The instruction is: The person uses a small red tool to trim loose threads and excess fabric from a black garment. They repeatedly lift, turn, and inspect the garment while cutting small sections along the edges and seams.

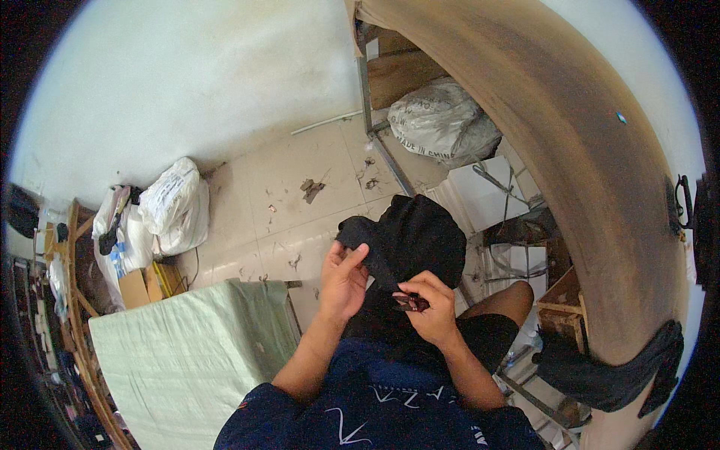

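Observation:
A piece of black fabric [419, 242], perhaps a garment, hangs bunched over my lap. My left hand [344, 281] pinches its left edge between thumb and fingers. In my right hand [430, 306] sits a small pair of dark red thread snips [413, 302], close to the lower edge of the cloth. The thumb and index finger of that hand meet at the fabric edge, but whether they grip it cannot be made out. Part of the snips is hidden by the fingers.
A brown-topped table [562, 140] on metal legs curves along my right, with black cloth [613, 371] on it. Beneath stand a stuffed sack [439, 121] and a strapped white box [489, 191]. A pale green sheet [180, 349] lies at left, near white bags [174, 208]. Scraps [311, 190] litter the floor.

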Demonstrator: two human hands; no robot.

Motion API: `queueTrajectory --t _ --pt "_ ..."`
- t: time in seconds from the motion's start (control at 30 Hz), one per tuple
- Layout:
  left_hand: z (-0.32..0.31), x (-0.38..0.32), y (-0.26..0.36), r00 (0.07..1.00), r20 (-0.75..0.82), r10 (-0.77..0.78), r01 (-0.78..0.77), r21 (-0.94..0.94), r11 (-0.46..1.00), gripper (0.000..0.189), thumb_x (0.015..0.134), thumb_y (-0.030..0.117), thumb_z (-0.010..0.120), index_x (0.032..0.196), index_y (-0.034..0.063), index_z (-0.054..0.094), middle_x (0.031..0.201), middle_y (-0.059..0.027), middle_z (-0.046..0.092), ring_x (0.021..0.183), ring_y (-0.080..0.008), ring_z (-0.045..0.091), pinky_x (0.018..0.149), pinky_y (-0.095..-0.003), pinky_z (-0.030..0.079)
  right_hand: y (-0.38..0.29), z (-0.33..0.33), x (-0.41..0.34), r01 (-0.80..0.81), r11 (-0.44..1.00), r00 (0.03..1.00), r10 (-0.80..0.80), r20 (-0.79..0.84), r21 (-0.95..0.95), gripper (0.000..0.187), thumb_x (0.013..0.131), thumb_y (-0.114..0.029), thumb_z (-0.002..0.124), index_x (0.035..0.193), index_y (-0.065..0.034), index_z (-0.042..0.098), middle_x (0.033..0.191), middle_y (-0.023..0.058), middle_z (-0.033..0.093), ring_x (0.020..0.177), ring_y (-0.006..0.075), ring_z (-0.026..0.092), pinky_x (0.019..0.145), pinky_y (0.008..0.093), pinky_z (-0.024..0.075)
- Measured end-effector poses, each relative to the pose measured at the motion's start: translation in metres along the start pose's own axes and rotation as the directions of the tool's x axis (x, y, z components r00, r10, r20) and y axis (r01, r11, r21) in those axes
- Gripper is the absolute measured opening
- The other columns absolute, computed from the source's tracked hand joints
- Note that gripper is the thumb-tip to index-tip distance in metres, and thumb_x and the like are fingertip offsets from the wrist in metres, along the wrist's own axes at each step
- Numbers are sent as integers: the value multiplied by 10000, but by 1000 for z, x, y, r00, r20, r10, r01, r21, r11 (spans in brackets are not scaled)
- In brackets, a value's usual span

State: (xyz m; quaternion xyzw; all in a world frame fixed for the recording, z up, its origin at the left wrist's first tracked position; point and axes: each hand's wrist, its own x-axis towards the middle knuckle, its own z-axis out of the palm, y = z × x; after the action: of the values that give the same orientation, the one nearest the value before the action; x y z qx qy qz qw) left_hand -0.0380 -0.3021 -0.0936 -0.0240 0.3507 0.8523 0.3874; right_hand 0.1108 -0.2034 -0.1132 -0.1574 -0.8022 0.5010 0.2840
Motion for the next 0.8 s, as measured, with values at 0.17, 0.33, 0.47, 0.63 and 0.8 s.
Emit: queueTrajectory --t 0.17,0.33,0.47,0.63,0.8 --pt "-12 5 0 973 -20 228 -220 191 957 302 881 -22 683 1164 4 579 1095 -77 659 1046 -172 636 928 -309 507 3 -2 -17 -84 996 996 84 -7 18 271 726 78 756 972 -19 701 858 86 628 707 167 622 590 271 491" --pt "-10 7 10 938 20 345 -330 348 877 198 880 -7 700 1059 5 617 991 -42 665 888 -102 608 827 -250 487 1 -7 -16 -19 999 999 18 -44 -36 255 739 67 773 970 -12 700 851 46 603 654 82 569 555 216 448" --pt "-16 3 15 948 21 318 -292 457 840 102 888 10 700 947 24 617 847 2 625 757 -42 535 718 -202 440 -27 -20 0 -104 990 994 100 -40 -96 322 749 -3 784 1055 -56 699 901 47 592 702 132 578 606 261 474" --pt "-3 -6 17 948 35 315 -287 515 808 103 889 2 691 908 31 594 782 32 569 729 -18 494 678 -185 411 -65 -31 41 99 952 995 -102 6 -288 362 761 -60 786 1114 -94 713 930 52 576 679 151 552 627 284 473" --pt "2 -14 17 946 109 306 -316 525 790 155 895 -11 664 1041 -15 611 848 9 606 765 -37 531 686 -195 436 -61 -14 76 372 813 922 -379 79 -448 317 772 -180 778 1085 -170 735 929 -34 604 667 133 551 657 313 338"
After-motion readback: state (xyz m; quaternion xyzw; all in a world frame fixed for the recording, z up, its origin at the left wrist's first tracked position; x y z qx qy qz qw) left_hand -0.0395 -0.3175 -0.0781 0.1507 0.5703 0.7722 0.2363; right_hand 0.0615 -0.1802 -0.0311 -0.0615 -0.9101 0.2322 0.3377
